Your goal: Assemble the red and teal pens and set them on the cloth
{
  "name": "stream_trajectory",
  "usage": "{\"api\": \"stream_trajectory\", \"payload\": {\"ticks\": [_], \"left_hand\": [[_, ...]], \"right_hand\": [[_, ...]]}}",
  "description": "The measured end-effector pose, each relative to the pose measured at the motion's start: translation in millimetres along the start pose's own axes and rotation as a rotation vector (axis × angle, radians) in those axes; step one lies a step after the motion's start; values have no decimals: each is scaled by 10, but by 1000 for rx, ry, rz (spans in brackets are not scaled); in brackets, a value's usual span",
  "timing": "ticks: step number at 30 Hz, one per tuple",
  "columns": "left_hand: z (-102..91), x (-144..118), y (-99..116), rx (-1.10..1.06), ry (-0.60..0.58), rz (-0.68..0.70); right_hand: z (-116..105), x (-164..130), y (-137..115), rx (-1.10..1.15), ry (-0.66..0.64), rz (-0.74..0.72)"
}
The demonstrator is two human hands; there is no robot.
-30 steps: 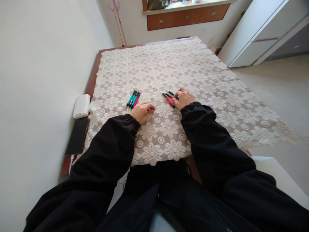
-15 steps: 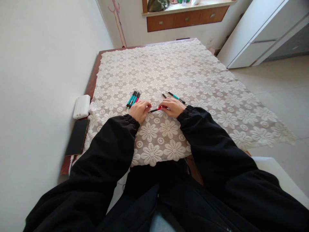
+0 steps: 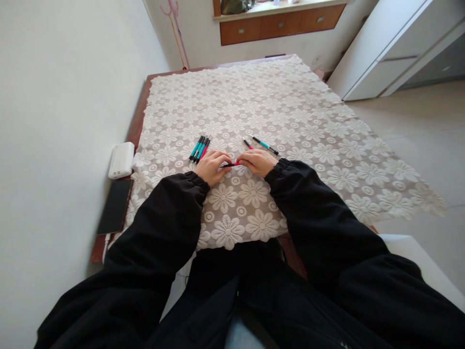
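A black and pinkish-red pen (image 3: 231,165) lies crosswise between my two hands, low over the lace tablecloth (image 3: 263,225). My left hand (image 3: 213,166) is closed on its dark end, with the fingertips around it. My right hand (image 3: 257,162) pinches the red part, and the rest of the pen is hidden under the fingers. Just beyond my left hand lie several pens (image 3: 199,149) side by side, teal and black with a red one at the right. Past my right hand rest a teal pen (image 3: 264,145) and a red and black pen (image 3: 248,143), the latter partly covered by the hand.
On the table's left edge sit a white box-shaped device (image 3: 121,160) and a black phone (image 3: 115,207) with a white cable (image 3: 105,247). A white wall (image 3: 72,97) runs close along that side. A white cabinet (image 3: 385,53) stands at the far right.
My left hand has moved slightly right and now grips the pen's dark end. My right hand has shifted a little left, uncovering more of the red pen behind it.
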State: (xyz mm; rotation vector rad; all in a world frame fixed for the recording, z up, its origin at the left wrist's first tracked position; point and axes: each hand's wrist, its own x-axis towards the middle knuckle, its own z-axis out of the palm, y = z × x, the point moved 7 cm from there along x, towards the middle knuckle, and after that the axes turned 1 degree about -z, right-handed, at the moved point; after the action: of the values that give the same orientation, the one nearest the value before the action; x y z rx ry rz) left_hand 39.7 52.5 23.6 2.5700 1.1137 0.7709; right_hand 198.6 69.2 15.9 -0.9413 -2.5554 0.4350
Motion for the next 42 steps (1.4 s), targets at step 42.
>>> {"api": "stream_trajectory", "payload": {"ticks": [42], "left_hand": [[-62,0,-4,28,25,-114]], "right_hand": [[1,-19,-71,-40,-20,96]]}}
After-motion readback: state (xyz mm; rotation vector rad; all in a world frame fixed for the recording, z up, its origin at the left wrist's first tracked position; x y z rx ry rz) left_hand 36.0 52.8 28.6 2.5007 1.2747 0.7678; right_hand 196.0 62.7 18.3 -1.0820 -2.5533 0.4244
